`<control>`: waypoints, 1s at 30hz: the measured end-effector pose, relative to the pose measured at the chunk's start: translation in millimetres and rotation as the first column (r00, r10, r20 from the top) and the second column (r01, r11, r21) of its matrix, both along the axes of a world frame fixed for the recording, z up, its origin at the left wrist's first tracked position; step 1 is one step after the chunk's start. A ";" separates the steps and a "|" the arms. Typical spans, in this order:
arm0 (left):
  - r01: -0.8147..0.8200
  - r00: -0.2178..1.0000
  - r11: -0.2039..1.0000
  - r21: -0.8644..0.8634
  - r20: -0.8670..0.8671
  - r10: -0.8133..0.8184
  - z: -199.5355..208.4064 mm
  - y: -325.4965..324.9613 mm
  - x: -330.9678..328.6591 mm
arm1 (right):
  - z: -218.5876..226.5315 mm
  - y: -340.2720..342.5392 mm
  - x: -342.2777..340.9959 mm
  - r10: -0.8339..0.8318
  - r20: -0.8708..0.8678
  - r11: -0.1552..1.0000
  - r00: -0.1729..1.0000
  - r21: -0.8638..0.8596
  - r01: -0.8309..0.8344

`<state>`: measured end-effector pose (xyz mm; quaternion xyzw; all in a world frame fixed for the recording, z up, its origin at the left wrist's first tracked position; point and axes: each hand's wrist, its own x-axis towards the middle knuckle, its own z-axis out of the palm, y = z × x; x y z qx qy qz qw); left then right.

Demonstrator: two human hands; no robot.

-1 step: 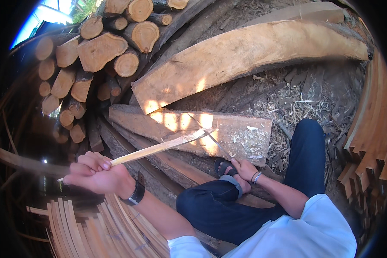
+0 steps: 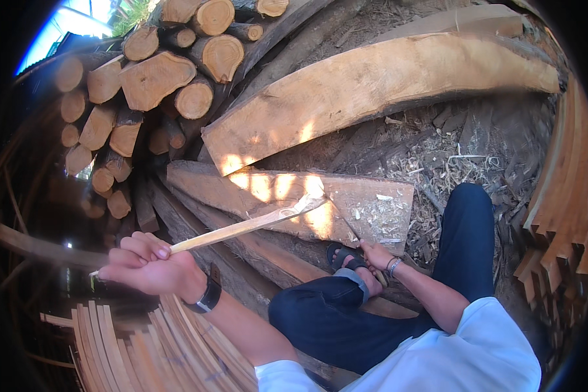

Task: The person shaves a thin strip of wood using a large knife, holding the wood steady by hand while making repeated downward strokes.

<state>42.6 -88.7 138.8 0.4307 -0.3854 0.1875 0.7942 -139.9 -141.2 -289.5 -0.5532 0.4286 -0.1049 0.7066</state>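
Note:
My left hand (image 2: 147, 262), with a watch on its wrist, is closed around the near end of a long pale wooden stick (image 2: 235, 228). The stick slants up to the right over a sawn plank (image 2: 372, 186); its far end looks whittled, with a curled patch near the tip. In my right hand (image 2: 377, 253), fingers wrapped round, is a thin-bladed knife (image 2: 346, 222), its handle mostly hidden. The narrow dark blade reaches up to the stick's far end; whether it touches there I cannot tell. Wood shavings (image 2: 385, 219) lie on the plank's right part.
A large curved slab (image 2: 385, 78) lies beyond the plank. Cut logs (image 2: 157, 78) are stacked at the upper left. Thin strips (image 2: 157, 346) fill the lower left, and boards (image 2: 562, 189) stand at the right. My sandalled foot (image 2: 353, 258) rests below the plank.
My right hand has drawn slightly down and right with the knife, its blade sliding off to the stick's tip. The stick's far end has shifted a little right; my left hand has barely moved.

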 end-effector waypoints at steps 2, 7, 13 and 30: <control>-0.017 1.000 1.000 -0.013 0.002 0.017 -1.1 3.8 -2.1 | -5.4 1.8 -7.4 0.010 -0.123 0.934 0.992 -0.355 -0.053; 0.013 1.000 1.000 -0.002 0.005 -0.013 -2.1 -1.5 1.5 | 77.0 5.1 -10.5 0.105 0.127 0.979 0.986 -0.187 -0.080; 0.005 1.000 1.000 0.009 0.024 -0.005 -3.2 6.8 6.7 | 118.7 10.3 -3.0 0.117 0.277 0.904 0.954 -0.428 0.013; -0.051 0.998 0.999 -0.007 0.022 0.052 -1.7 4.0 3.4 | 91.9 17.4 12.9 0.194 0.288 0.976 0.938 0.041 -0.214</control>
